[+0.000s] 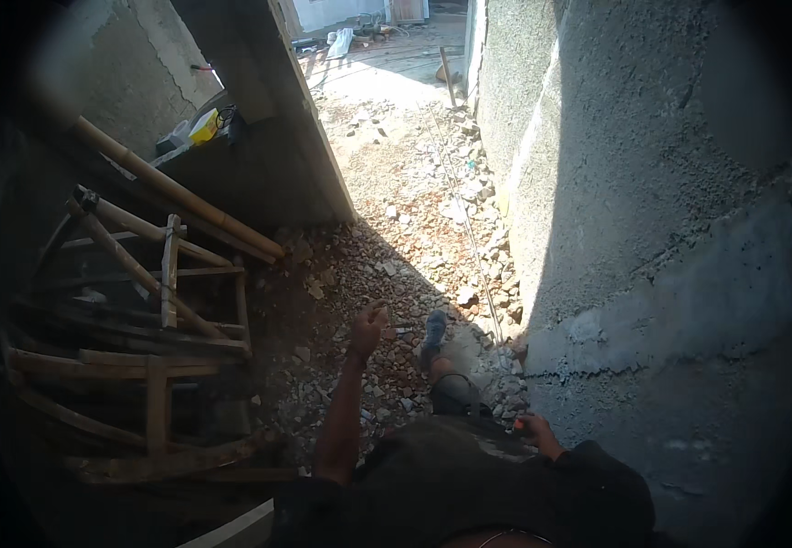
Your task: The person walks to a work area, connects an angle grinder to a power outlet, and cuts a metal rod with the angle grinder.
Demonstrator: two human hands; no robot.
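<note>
My left hand [368, 331] is held out ahead of me over the rubble, its fingers curled in. Whatever it may hold is too small to tell. Close to my right hip, my right hand [539, 435] is closed around a small orange object [519, 424], mostly hidden by the fingers. Under me, one shoe [433, 331] is planted forward on broken stone and brick rubble [387, 210]. Neither hand touches the walls or the timber.
A rough concrete wall [633, 210] rises on the right. On the left stand a wooden frame [163, 365], a bamboo pole [177, 187] and a concrete pillar [263, 100]. A yellow item [204, 127] lies on a ledge. A thin line [464, 219] runs along the passage toward an upright stake [447, 78].
</note>
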